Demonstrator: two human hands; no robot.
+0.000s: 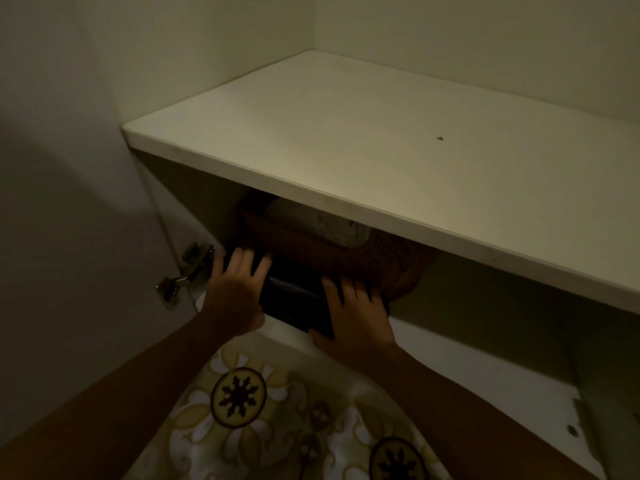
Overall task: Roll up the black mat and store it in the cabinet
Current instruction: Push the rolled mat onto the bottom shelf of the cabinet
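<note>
The rolled black mat (294, 299) lies on the lower shelf of the white cabinet (346, 220), just under the upper shelf board. My left hand (237, 289) grips the roll's left end, fingers spread over its top. My right hand (356, 318) holds the roll's right end, thumb at its front edge. The mat's far side is hidden in the shadow below the shelf.
A brown wicker basket (381, 261) with light cloth (332, 223) inside stands right behind the mat. A metal door hinge (183, 271) sits at the left cabinet wall. The lower shelf (485, 341) extends to the right. Flower-patterned fabric (277, 427) lies below my arms.
</note>
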